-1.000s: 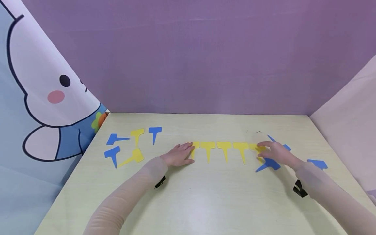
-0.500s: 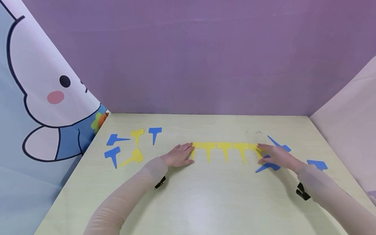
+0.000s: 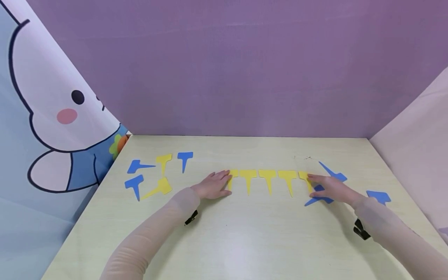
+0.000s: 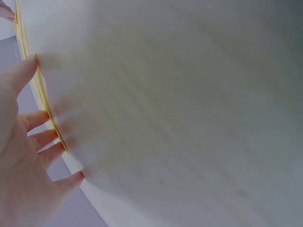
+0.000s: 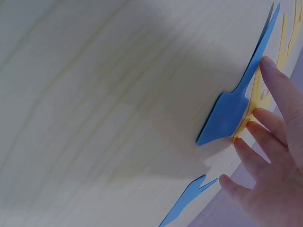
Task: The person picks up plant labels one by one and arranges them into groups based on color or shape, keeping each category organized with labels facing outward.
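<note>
Yellow T-shaped plant labels lie flat in a row across the middle of the table, heads away from the person, stems toward them. My left hand (image 3: 212, 185) rests on the leftmost yellow label (image 3: 233, 172), thumb and fingertips along it and partly hiding it. With extended fingers, my right hand (image 3: 329, 187) touches the right edge of the rightmost yellow label (image 3: 303, 175). Between the two lie more yellow labels, one of them the middle label (image 3: 267, 174). A blue T-shaped label (image 5: 222, 118) lies under the right hand, its stem by the thumb.
At the left lie several loose labels, among them a blue label (image 3: 184, 156) and a yellow label (image 3: 163, 186). Beyond the right hand is another blue label (image 3: 337, 176), and one more blue label (image 3: 378, 196) sits near the right sleeve. A purple backdrop (image 3: 231, 77) stands behind the table.
The right hand's fingers have straightened and shifted slightly. The rightmost yellow label has turned more upright and slid a little right, widening the gap to its neighbour. The left hand stays put.
</note>
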`<state>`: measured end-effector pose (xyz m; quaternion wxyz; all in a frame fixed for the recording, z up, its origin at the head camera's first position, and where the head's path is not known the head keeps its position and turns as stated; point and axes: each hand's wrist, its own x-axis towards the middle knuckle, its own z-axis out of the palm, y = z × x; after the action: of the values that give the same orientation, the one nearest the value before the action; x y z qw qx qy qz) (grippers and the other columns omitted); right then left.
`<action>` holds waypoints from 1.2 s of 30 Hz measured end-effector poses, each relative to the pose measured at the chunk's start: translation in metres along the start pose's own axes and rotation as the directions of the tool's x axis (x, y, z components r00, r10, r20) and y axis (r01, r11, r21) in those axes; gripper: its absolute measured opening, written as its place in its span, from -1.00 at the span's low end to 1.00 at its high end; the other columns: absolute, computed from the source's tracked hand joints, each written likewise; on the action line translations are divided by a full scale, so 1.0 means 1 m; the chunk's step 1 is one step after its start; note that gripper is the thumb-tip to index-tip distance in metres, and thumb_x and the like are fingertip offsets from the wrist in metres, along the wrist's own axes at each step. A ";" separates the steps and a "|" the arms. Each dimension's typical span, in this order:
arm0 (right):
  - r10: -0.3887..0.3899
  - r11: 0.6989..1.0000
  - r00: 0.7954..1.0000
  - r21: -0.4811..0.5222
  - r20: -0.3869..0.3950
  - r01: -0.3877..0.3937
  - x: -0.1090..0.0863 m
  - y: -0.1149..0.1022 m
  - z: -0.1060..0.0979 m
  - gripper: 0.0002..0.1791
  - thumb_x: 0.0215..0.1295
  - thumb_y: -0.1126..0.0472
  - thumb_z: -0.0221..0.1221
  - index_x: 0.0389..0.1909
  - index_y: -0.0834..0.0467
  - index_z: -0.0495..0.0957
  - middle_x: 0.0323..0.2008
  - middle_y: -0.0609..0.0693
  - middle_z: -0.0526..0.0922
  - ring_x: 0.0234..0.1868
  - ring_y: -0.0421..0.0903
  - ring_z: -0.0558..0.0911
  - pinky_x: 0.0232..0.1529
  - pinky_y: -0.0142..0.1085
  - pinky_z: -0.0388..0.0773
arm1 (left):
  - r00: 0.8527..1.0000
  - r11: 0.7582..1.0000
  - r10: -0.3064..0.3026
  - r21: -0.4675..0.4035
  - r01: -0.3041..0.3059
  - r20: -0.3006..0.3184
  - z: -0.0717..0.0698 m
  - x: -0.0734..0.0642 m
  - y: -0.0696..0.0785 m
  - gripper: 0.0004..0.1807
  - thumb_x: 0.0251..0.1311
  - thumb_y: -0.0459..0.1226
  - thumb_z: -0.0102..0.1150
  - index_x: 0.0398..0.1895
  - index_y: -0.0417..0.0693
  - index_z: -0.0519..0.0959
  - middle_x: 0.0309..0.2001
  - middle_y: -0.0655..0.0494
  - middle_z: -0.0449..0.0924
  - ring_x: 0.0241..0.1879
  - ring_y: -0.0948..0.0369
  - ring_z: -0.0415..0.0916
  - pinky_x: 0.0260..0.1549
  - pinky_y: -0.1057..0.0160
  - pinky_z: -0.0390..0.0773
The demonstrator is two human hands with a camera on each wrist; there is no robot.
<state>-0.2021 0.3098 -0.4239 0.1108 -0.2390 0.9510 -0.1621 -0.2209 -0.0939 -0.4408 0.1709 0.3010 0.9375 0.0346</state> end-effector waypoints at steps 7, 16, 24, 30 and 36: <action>0.003 1.000 1.000 -0.014 0.027 -0.002 0.001 -0.002 -0.003 -0.28 0.00 0.06 0.25 0.13 0.39 0.29 0.15 0.35 0.27 0.15 0.32 0.22 0.07 0.13 0.22 | 0.999 0.999 -0.032 0.001 0.032 0.006 -0.002 0.000 0.003 -0.26 0.20 0.12 -0.18 0.35 -0.05 -0.01 0.38 0.07 -0.14 0.34 0.14 -0.19 0.28 0.09 -0.11; 0.004 1.000 0.999 -0.014 0.041 -0.003 0.001 -0.004 -0.005 -0.31 0.01 0.05 0.24 0.14 0.30 0.32 0.18 0.33 0.25 0.17 0.32 0.20 0.07 0.15 0.21 | 1.000 1.000 -0.027 0.015 0.027 -0.010 -0.008 0.001 0.006 -0.27 0.17 0.10 -0.08 0.32 -0.09 0.08 0.35 0.01 -0.04 0.32 0.11 -0.10 0.26 0.12 -0.03; 0.008 1.000 0.999 -0.009 0.051 -0.008 0.000 -0.004 -0.005 -0.33 0.03 0.08 0.23 0.14 0.31 0.31 0.18 0.35 0.23 0.16 0.33 0.20 0.07 0.15 0.20 | 0.999 1.000 -0.019 0.004 0.019 -0.038 -0.008 0.003 0.005 -0.26 0.13 0.09 -0.01 0.29 -0.12 0.13 0.33 0.01 0.04 0.30 0.11 -0.03 0.24 0.14 0.05; 0.007 1.000 0.999 -0.010 0.054 -0.006 0.000 -0.005 -0.006 -0.32 0.03 0.08 0.23 0.15 0.31 0.31 0.18 0.35 0.24 0.16 0.33 0.20 0.07 0.16 0.20 | 0.999 1.000 -0.018 0.010 0.018 -0.046 -0.010 0.002 0.005 -0.26 0.13 0.08 0.00 0.29 -0.13 0.14 0.33 0.02 0.04 0.30 0.11 -0.02 0.25 0.14 0.04; 0.005 1.000 0.998 -0.012 0.058 -0.005 0.000 -0.005 -0.005 -0.32 0.03 0.09 0.23 0.15 0.32 0.30 0.18 0.35 0.23 0.16 0.33 0.19 0.08 0.16 0.19 | 0.997 1.000 0.000 0.003 0.000 -0.075 -0.011 0.001 0.003 -0.25 0.12 0.08 0.01 0.28 -0.14 0.15 0.32 0.01 0.06 0.30 0.11 -0.02 0.25 0.14 0.02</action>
<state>-0.2020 0.3071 -0.4173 0.1373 -0.2419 0.9489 -0.1491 -0.2239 -0.0910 -0.4299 0.1350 0.2999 0.9433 0.0445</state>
